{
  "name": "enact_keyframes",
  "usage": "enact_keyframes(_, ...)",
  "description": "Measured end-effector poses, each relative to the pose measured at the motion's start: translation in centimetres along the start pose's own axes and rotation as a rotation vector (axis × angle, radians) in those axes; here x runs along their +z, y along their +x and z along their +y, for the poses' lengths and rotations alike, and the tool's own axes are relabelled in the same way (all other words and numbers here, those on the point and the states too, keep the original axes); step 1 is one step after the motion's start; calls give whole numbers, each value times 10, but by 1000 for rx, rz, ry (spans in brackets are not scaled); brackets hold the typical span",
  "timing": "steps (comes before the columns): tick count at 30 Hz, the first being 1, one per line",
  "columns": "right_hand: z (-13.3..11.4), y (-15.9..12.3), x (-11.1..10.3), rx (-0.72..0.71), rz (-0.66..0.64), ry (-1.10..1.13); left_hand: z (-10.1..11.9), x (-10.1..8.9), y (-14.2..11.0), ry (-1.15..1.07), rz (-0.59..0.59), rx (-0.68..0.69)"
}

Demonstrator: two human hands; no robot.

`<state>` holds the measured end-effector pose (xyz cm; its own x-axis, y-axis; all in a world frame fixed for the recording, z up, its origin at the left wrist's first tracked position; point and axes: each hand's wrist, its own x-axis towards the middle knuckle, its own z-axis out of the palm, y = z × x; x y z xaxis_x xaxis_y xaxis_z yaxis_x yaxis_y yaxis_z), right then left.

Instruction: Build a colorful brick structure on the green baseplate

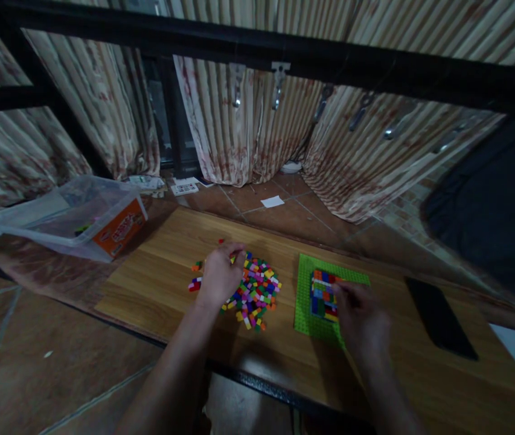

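Note:
My left hand hovers over the left side of a pile of small coloured building bricks, its fingers drawn together. Whether a brick is between those fingertips cannot be made out. My right hand is at the right side of a green studded baseplate, thumb and fingers pinched at a block of joined bricks in many colours. That block sits on the baseplate, its right part hidden behind my fingers. Anything in the right pinch is too small or covered to name.
A black flat slab, perhaps a phone or tablet, lies on the wooden board at right. Beyond its left end stands a clear plastic bin with an orange label. A dark metal bar and curtains are behind.

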<state>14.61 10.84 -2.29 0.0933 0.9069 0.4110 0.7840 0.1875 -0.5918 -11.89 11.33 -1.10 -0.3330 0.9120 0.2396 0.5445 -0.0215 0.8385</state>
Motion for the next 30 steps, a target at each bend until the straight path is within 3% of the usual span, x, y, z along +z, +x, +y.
enact_keyframes(5,-35,-6,47,-275,-276,108,7,5,-5,77,-72,31)
enact_keyframes(10,-37,-6,72,-369,-372,-29,10,17,-11,208,-207,78)
enact_keyframes(18,-43,-5,75,-348,-440,-27,12,50,-26,482,-259,305)
enact_keyframes(30,-40,-12,72,-271,-416,104,7,43,-28,380,-317,300)
